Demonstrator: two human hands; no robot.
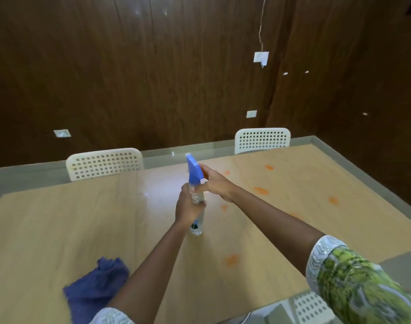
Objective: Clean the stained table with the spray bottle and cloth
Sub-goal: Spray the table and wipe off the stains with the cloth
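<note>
Orange smears dot the pale wood-grain tabletop (59, 230) across the right half of the frame, and none of them looks wiped or wetted, so I judge the cleaning has barely begun.

From the head view, the only one given, the spray bottle (196, 199) stands upright at the centre of the picture, its base on the tabletop. Its body is clear, slim plastic with a small dark label low down; its trigger head is smooth blue plastic, wedge-shaped, pointing toward the upper part of the frame. The left hand (188, 206) wraps its fingers round the clear body. The right hand (213, 182) meets the blue head from the right, fingers against its side and thumb toward the neck (whether it is pinching or only steadying, I cannot tell for sure). To me this reads as readying or adjusting the nozzle before spraying.

At the lower left of the frame the cloth (94, 291) lies crumpled on the tabletop, soft blue-violet fabric, well apart from both hands and untouched. The stains (260, 190) sit just right of the bottle, with more toward the right edge and one at lower centre.

Left to do, by my reading: spray the marks, then take up the cloth and wipe. Two white perforated chairs (104, 162) stand beyond the far edge.
</note>
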